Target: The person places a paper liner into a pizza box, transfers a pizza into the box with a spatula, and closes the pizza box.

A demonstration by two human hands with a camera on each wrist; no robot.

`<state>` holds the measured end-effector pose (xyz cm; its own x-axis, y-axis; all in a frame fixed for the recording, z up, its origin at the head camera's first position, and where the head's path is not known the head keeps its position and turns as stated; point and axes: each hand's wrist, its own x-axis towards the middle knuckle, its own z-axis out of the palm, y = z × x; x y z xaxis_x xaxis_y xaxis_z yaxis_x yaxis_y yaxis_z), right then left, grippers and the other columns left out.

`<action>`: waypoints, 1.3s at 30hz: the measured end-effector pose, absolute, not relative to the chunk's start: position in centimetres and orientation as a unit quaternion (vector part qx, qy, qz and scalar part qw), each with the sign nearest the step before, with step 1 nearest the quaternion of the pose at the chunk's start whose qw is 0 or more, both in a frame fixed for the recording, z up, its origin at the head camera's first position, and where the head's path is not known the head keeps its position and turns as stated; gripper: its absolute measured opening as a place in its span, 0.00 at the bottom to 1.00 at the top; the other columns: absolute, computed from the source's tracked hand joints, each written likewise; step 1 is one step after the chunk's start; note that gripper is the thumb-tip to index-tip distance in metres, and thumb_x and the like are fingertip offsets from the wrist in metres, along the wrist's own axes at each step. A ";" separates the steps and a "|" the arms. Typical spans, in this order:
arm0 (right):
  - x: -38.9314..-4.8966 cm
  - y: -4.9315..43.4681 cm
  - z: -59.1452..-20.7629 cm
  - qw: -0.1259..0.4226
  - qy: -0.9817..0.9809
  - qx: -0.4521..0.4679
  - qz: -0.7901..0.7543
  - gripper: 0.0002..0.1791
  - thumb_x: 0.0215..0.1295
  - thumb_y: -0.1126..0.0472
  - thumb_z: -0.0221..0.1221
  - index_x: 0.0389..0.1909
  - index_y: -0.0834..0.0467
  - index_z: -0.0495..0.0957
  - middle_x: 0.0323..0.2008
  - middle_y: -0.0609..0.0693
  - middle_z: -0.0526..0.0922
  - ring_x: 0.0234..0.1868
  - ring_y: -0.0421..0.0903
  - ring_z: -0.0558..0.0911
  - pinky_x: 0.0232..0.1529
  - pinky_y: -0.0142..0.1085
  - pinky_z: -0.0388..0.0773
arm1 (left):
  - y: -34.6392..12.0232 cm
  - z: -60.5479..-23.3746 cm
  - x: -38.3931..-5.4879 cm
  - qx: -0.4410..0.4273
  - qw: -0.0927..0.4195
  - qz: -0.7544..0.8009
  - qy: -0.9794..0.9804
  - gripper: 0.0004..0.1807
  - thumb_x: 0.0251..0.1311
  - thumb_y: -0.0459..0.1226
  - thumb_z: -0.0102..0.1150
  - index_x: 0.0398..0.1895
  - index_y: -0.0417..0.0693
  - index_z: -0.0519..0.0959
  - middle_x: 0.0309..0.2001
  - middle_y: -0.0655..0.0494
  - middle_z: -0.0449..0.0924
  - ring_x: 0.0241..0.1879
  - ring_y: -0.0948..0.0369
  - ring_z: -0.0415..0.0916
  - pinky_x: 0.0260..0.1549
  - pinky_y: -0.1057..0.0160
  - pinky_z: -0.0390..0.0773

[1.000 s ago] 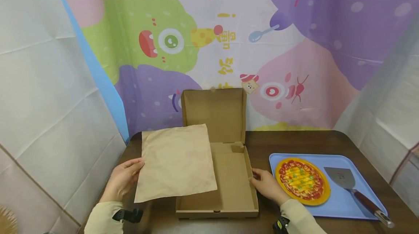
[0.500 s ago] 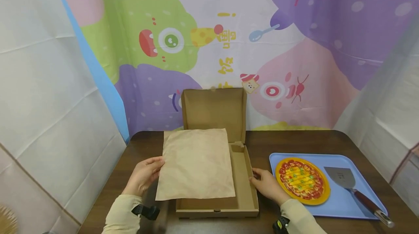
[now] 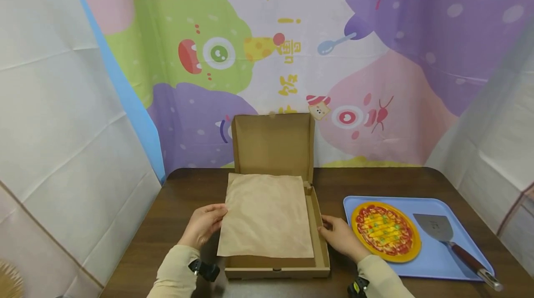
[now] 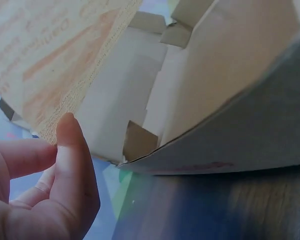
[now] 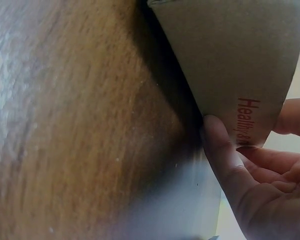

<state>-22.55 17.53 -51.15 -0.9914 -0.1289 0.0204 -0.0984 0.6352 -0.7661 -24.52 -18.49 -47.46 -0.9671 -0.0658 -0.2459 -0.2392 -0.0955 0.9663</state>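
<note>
- At the left edge of a brown sheet [image 3: 267, 217], the left hand [image 3: 203, 225] pinches with thumb and fingers, seemingly to keep it level; the sheet stretches rightward over the open box [image 3: 300, 273].
- The right hand [image 3: 340, 237] grips the box's right wall, probably steadying it.
- Near the right edge of the desk [image 3: 187, 189], a blue tray [image 3: 442, 270] bears a pizza [image 3: 385, 232].

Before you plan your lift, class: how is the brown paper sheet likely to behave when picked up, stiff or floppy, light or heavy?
The brown paper sheet is probably light, since the left hand pinches it at just one edge. It seems flexible rather than rigid, judging by its rippled surface. Being flat, it looks unlikely to roll.
</note>
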 end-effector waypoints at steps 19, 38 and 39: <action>-22.5 17.5 -51.2 0.017 0.901 -0.061 -0.429 0.24 0.65 0.66 0.57 0.58 0.77 0.72 0.50 0.69 0.82 0.52 0.60 0.82 0.53 0.52 0.79 | -16.9 -48.4 -24.7 -0.107 0.036 0.711 0.694 0.16 0.63 0.26 0.57 0.50 0.20 0.74 0.31 0.54 0.79 0.30 0.66 0.77 0.28 0.72 0.79; -22.4 17.4 -51.2 0.017 0.901 -0.057 -0.430 0.24 0.65 0.66 0.57 0.58 0.77 0.72 0.49 0.68 0.83 0.52 0.59 0.82 0.53 0.52 0.78 | -15.7 -48.6 -24.6 -0.101 0.020 0.640 0.762 0.12 0.62 0.26 0.56 0.46 0.24 0.79 0.34 0.46 0.82 0.31 0.63 0.79 0.30 0.66 0.83; -22.4 17.4 -51.2 0.018 0.901 -0.057 -0.430 0.24 0.65 0.66 0.57 0.58 0.77 0.72 0.50 0.68 0.82 0.52 0.59 0.82 0.53 0.52 0.78 | -15.7 -48.6 -24.6 -0.100 0.017 0.632 0.768 0.12 0.62 0.26 0.57 0.45 0.24 0.80 0.35 0.45 0.82 0.30 0.63 0.79 0.30 0.65 0.83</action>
<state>-22.44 17.43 -51.18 -0.9930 -0.1171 0.0167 -0.0867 0.6238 -0.7767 -24.59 -15.66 -48.60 -0.9795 -0.1313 -0.1530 -0.1754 0.1803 0.9678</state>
